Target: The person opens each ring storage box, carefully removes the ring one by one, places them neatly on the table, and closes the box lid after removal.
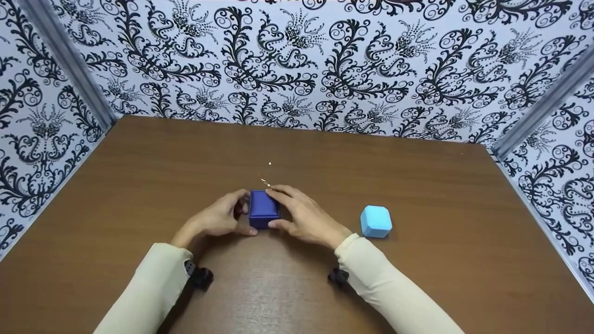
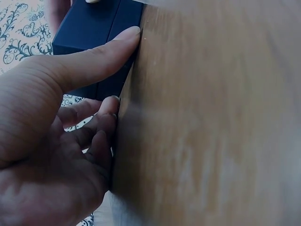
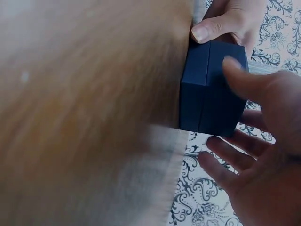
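Note:
A dark blue box (image 1: 263, 208) with a closed lid sits on the table between the two hands. The left hand (image 1: 222, 214) grips its left side low down; in the left wrist view its thumb (image 2: 101, 61) lies across the front of the box (image 2: 89, 28), fingers curled near the tabletop. The right hand (image 1: 304, 215) holds the lid part, thumb at the front and index finger at the top rear. In the right wrist view the right thumb (image 3: 249, 82) touches the upper part of the box (image 3: 197, 103). The inside of the box is hidden.
A light blue rounded box (image 1: 376, 221) stands on the wooden table (image 1: 260, 287), right of the right hand. Just behind the dark blue box lies a thin shiny item (image 1: 265, 182), with a tiny bright spot (image 1: 270, 163) farther back. Patterned walls (image 1: 292, 65) enclose the table's back and sides.

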Demonstrator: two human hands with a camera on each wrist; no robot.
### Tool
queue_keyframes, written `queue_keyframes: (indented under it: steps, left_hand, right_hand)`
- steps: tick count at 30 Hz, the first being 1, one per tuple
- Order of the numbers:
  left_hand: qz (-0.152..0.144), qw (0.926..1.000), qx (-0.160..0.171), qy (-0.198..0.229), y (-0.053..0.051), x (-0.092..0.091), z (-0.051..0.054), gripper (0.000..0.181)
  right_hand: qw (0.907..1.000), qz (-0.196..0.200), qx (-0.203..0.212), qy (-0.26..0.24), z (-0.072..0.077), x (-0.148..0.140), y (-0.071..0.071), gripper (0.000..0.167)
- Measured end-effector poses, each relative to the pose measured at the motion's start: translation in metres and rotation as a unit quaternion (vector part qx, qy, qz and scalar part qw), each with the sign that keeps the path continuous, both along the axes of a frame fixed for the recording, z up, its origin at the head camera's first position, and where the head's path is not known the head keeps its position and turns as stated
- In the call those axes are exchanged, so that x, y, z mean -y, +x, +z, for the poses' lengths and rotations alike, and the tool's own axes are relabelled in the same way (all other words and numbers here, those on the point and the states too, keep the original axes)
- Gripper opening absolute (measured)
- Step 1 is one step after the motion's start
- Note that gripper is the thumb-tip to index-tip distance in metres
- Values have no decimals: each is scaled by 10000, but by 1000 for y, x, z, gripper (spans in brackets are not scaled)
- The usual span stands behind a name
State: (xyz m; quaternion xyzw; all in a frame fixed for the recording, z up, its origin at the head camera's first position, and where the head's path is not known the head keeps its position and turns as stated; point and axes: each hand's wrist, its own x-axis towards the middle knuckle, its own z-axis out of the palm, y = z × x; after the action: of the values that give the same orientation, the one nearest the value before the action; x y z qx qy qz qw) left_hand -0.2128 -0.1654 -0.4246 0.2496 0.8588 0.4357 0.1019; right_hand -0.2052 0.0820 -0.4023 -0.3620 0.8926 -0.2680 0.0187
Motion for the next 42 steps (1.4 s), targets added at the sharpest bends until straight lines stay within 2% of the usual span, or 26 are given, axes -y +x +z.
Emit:
queue_keyframes:
  steps: [6, 19, 27, 34, 42]
  left_hand:
    - [-67, 9998, -75, -153, 1, -1, 2, 55]
    - [-325, 9986, -344, -224, 1, -1, 4, 56]
    - [-25, 9974, -150, -703, 1, -1, 5, 68]
    - [11, 9978, -161, -647, 1, -3, 6, 59]
    - [54, 9982, -87, -583, 2, -4, 6, 59]
  right_hand:
    - [9990, -19, 138, -435, -1, 2, -1, 65]
    - [9958, -74, 788, -457, 8, 0, -9, 63]
    - [9907, -98, 1186, -655, 10, 0, -18, 60]
    - [9848, -227, 1437, -949, 9, 0, -25, 52]
    - [9850, -394, 1407, -921, 7, 4, -28, 49]
